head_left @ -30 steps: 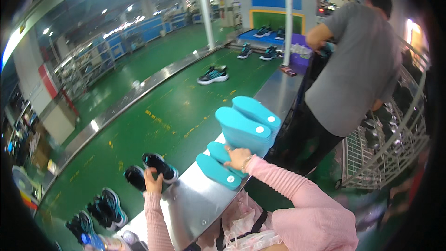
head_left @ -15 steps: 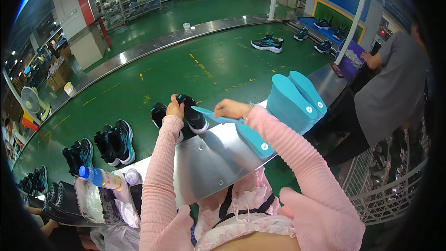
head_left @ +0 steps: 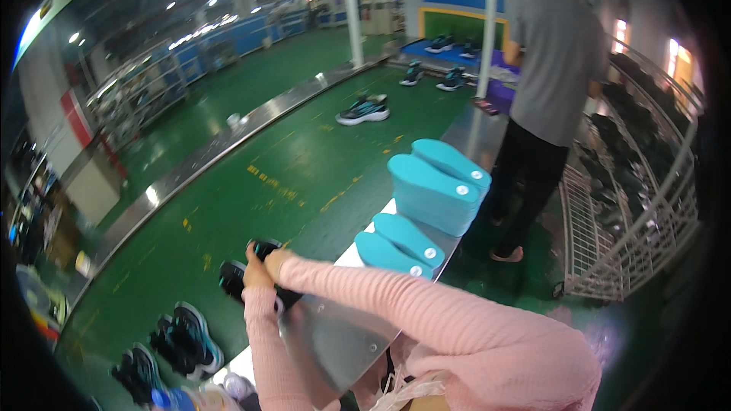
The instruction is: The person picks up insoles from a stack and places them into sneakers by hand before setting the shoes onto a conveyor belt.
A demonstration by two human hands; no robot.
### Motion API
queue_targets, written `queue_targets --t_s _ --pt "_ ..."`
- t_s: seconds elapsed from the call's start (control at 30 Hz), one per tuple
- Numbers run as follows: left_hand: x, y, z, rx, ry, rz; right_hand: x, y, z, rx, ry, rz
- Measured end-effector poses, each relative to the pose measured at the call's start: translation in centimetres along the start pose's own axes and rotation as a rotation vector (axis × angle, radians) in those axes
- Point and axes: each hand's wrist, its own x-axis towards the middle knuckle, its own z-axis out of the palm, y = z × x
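Observation:
My left hand (head_left: pixel 257 269) grips a black sneaker (head_left: pixel 286 301) with a white sole at the edge of the metal worktop. My right hand (head_left: pixel 276 263) is pressed close beside it at the shoe's opening, its fingers hidden from view. No insole shows in either hand. A second black sneaker (head_left: pixel 231 280) stands just left of my left hand. To the right of the shoe, a pair of teal insoles (head_left: pixel 396 233) lies on the worktop, partly overlapping. Behind them rises a tall stack of teal insoles (head_left: pixel 434 202).
Teal-trimmed black sneakers (head_left: pixel 186 341) stand in pairs on the green surface (head_left: pixel 251 198) at lower left. A blue-capped bottle (head_left: pixel 173 399) is at the bottom edge. A person in grey (head_left: pixel 560 68) stands at right by a wire cart (head_left: pixel 609 259) full of shoes. Another sneaker (head_left: pixel 362 110) sits farther off.
My right hand has moved left to the sneaker, and the teal insole it held is out of sight. The view has swung right, showing more of the other person and the cart.

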Motion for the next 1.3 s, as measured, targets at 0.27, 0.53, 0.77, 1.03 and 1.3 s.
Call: queue_targets --t_s 0.27,0.53,0.77,1.03,1.3 --pt "-0.4 0.6 -0.1 -0.089 0.116 0.083 4.8 1.9 4.2 0.191 -0.025 0.213" --pt "-1.1 -0.9 -0.3 -0.2 0.228 0.159 -0.3 -0.8 -1.9 0.13 -0.284 0.024" --pt "-1.0 0.7 -0.8 -0.054 0.255 0.226 -3.9 1.6 3.3 0.067 0.194 -0.219" --pt "-2.1 4.7 -2.5 0.352 -0.138 0.258 -22.0 8.4 5.3 0.603 0.091 -0.024" --pt "2.2 5.2 -0.8 0.993 -0.949 -0.01 -23.9 7.7 8.3 0.544 0.412 -0.249"
